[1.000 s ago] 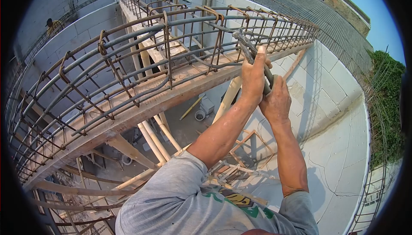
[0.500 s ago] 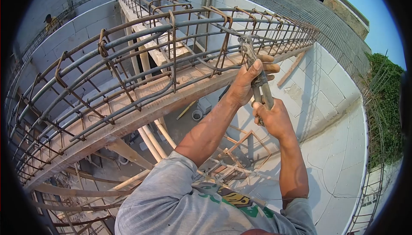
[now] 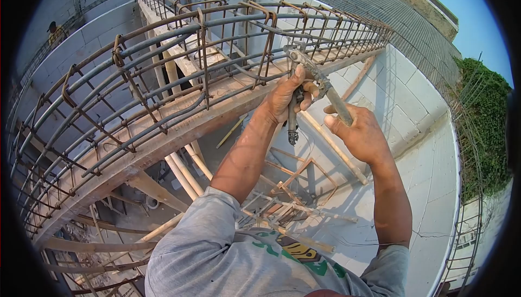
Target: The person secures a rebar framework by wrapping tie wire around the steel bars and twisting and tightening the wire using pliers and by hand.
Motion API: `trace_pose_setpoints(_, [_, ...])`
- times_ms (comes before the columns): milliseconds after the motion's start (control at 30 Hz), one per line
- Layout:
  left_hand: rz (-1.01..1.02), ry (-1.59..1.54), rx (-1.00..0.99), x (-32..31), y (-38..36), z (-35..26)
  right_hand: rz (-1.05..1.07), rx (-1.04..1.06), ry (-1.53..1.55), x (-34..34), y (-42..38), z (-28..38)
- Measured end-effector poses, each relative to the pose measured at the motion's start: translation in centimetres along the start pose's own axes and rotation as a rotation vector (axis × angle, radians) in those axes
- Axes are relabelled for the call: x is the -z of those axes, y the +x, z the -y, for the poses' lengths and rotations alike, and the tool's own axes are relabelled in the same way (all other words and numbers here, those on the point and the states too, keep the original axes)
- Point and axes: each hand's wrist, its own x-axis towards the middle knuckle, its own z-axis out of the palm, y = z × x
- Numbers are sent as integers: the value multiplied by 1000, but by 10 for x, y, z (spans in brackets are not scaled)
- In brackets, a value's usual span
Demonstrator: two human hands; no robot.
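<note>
A worn, two-handled bolt cutter [image 3: 307, 65] is raised in front of the rebar cage, its jaws pointing up and its handles spread apart. My left hand [image 3: 286, 95] closes around the left handle near the hinge, thumb upward; that handle's lower end hangs below the palm. The right handle ends in my right hand [image 3: 359, 133], with the fingers curled behind it and partly hidden. In this view the jaws overlap the near side of the rebar cage [image 3: 203, 61], whose bars and stirrups are tied together above a wooden formwork board [image 3: 146, 148].
A light block wall [image 3: 412, 99] runs along the right. Bamboo poles [image 3: 182, 175] and a wooden frame [image 3: 309, 180] stand well below. Corrugated roofing [image 3: 336, 12] lies behind the cage. A person [image 3: 56, 34] is at the far left. Green foliage [image 3: 483, 123] grows at the right.
The bolt cutter's handles have swung apart from nearly together. My right hand has moved right and slightly up, while my left hand shifted left and down. The view has tilted slightly.
</note>
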Motion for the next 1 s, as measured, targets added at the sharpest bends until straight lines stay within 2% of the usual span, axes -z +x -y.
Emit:
trace_pose_setpoints(133, [-161,300,21,-8,-14,-5,58,-93,238,-10,-5,-22])
trace_pose_setpoints(233, [-246,464,28,-14,-26,-2,-60,-73,721,-51,-22,-75])
trace_pose_setpoints(333, [-297,622,86,-27,-35,-2,-231,-16,936,-88,-47,-127])
trace_pose_setpoints(400, [-246,582,133,-30,-34,9,-342,6,1093,-99,-59,-141])
trace_pose_setpoints(467, [-180,573,240,-28,-29,34,-426,23,1167,-97,-60,-145])
trace_pose_setpoints(567, [-171,490,181,-51,-25,62,-514,86,1210,-84,-58,-136])
trace_pose_setpoints(600, [-153,402,131,-61,-23,65,-545,116,1231,-81,-55,-131])
trace_pose_setpoints(700, [-240,247,217,-78,-24,59,-618,188,1325,-66,-42,-121])
trace_pose_setpoints(800, [-111,223,224,-72,-33,52,-658,260,1443,-44,-24,-115])
trace_pose_setpoints(900, [-166,349,277,-62,-46,47,-669,315,1411,-21,-14,-118])
trace_pose_setpoints(1000, [-470,904,130,-9,-61,62,-696,338,1168,-2,-24,-134])
